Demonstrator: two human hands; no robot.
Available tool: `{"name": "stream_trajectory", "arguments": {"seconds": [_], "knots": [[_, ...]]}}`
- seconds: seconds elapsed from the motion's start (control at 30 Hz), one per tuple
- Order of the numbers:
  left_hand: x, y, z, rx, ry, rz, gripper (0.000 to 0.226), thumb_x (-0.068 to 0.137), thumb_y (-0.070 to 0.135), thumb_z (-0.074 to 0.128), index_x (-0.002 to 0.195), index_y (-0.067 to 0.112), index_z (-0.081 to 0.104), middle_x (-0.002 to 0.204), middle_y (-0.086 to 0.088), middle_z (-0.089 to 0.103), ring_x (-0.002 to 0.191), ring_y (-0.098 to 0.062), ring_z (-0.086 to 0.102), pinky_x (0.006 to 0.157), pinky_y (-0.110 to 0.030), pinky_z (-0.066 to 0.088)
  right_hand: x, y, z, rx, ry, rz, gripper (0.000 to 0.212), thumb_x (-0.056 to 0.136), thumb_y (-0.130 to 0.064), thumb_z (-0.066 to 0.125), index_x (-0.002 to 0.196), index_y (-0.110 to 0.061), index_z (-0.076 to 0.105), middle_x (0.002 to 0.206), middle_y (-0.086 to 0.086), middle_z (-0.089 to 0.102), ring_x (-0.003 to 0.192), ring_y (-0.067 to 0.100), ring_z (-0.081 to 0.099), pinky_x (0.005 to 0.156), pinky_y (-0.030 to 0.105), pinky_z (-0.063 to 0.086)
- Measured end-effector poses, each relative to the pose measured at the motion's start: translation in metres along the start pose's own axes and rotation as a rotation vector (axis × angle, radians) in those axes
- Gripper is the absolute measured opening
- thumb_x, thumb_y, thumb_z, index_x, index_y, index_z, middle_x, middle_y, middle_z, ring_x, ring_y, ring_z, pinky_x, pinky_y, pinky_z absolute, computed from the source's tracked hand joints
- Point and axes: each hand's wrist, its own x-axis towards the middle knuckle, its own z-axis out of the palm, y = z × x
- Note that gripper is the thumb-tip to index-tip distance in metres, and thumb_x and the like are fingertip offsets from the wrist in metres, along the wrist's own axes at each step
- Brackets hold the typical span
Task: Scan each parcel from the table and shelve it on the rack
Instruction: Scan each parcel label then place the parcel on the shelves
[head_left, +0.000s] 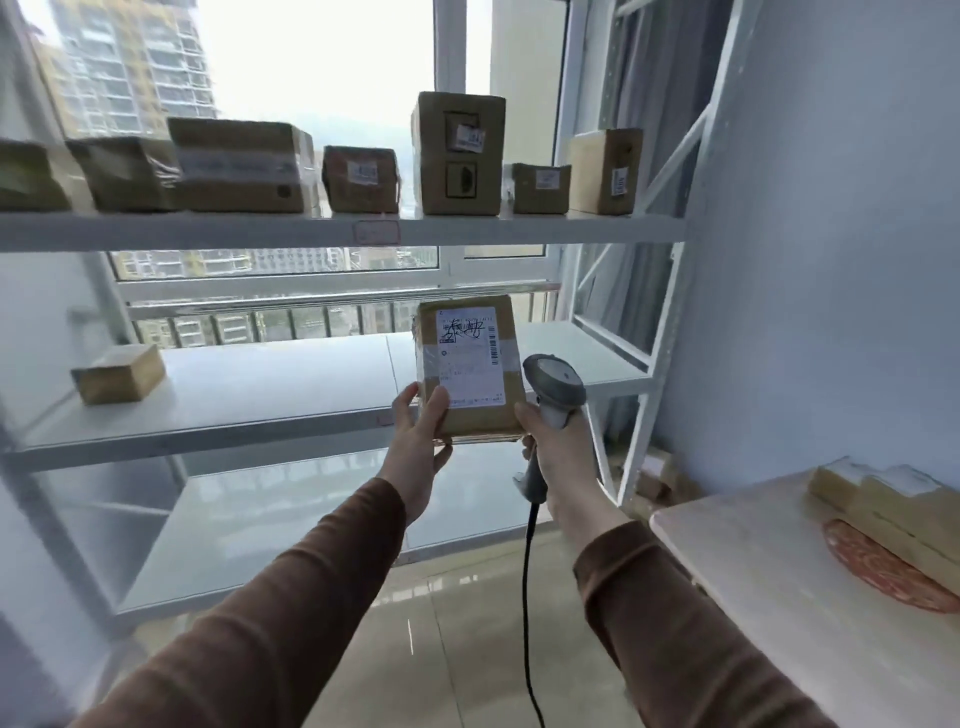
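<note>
My left hand (418, 447) grips a brown cardboard parcel (470, 364) by its lower left corner and holds it upright in front of the rack's middle shelf (260, 395). A white shipping label with a barcode faces me. My right hand (558, 447) holds a grey corded barcode scanner (553, 387) just right of the parcel, and its thumb touches the parcel's lower right edge. The scanner's cable hangs straight down toward the floor.
The white metal rack's top shelf (311, 231) carries several labelled cardboard boxes. One small box (119, 374) lies at the left of the middle shelf. A light wooden table (779, 597) at the right holds more parcels (883, 499) and a red patterned item (883, 569). Tiled floor lies below.
</note>
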Motion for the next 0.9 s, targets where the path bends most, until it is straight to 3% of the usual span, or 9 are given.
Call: {"name": "stream_trajectory", "arguments": {"seconds": [0.13,0.27,0.43,0.6,0.67,0.77,0.9], "knots": [[0.018,0.026,-0.083,-0.021,0.089,-0.006,0.054,0.101,0.048,0.059,0.148,0.033,0.037,0.13,-0.004,0.064,0.114,-0.018,0.062,0.103,-0.04,0.05,0.004,0.013,0.095,-0.006,-0.088,0.014,0.021,0.09,-0.023,0.075,0.1,-0.007,0.066,0.066,0.003,0.058,0.058,0.018,0.052,0.061,0.031,0.045],[0.044,0.04,-0.157,-0.03,0.159,-0.02,0.058,0.1,0.051,0.059,0.151,0.034,0.037,0.136,-0.004,0.062,0.126,-0.024,0.058,0.107,-0.043,0.047,0.015,0.026,0.177,0.004,-0.172,0.029,0.02,0.09,-0.021,0.076,0.101,-0.012,0.062,0.072,0.001,0.059,0.061,0.017,0.053,0.061,0.03,0.045],[0.089,0.041,-0.235,-0.031,0.225,-0.062,0.061,0.099,0.052,0.06,0.153,0.032,0.041,0.141,-0.004,0.062,0.127,-0.025,0.059,0.111,-0.047,0.044,0.042,0.052,0.265,0.002,-0.252,0.054,0.018,0.09,-0.019,0.076,0.089,-0.015,0.059,0.068,0.002,0.056,0.056,0.018,0.05,0.057,0.031,0.044],[0.148,0.042,-0.299,-0.017,0.295,-0.094,0.061,0.097,0.051,0.063,0.151,0.033,0.042,0.136,-0.001,0.065,0.124,-0.024,0.06,0.113,-0.051,0.04,0.089,0.085,0.343,0.013,-0.295,0.097,0.017,0.088,-0.024,0.078,0.095,-0.019,0.064,0.077,0.0,0.064,0.07,0.022,0.06,0.071,0.039,0.05],[0.176,0.043,-0.322,-0.031,0.347,-0.102,0.065,0.096,0.048,0.065,0.152,0.029,0.038,0.13,-0.003,0.067,0.112,-0.023,0.064,0.105,-0.046,0.045,0.111,0.096,0.373,0.019,-0.318,0.125,0.017,0.088,-0.025,0.078,0.096,-0.02,0.064,0.079,-0.001,0.065,0.072,0.022,0.061,0.073,0.039,0.051],[0.21,0.045,-0.352,-0.043,0.431,-0.113,0.062,0.097,0.042,0.067,0.148,0.023,0.039,0.12,-0.007,0.067,0.099,-0.024,0.064,0.081,-0.037,0.049,0.14,0.107,0.415,0.008,-0.362,0.166,0.022,0.085,-0.03,0.082,0.095,-0.02,0.065,0.077,-0.004,0.066,0.07,0.02,0.064,0.066,0.034,0.051],[0.246,0.047,-0.389,-0.042,0.476,-0.127,0.055,0.098,0.042,0.065,0.143,0.02,0.045,0.118,-0.005,0.066,0.103,-0.022,0.063,0.084,-0.038,0.047,0.165,0.117,0.463,0.018,-0.413,0.25,0.031,0.079,-0.039,0.086,0.096,-0.02,0.069,0.074,-0.008,0.069,0.068,0.016,0.068,0.067,0.037,0.054]]}}
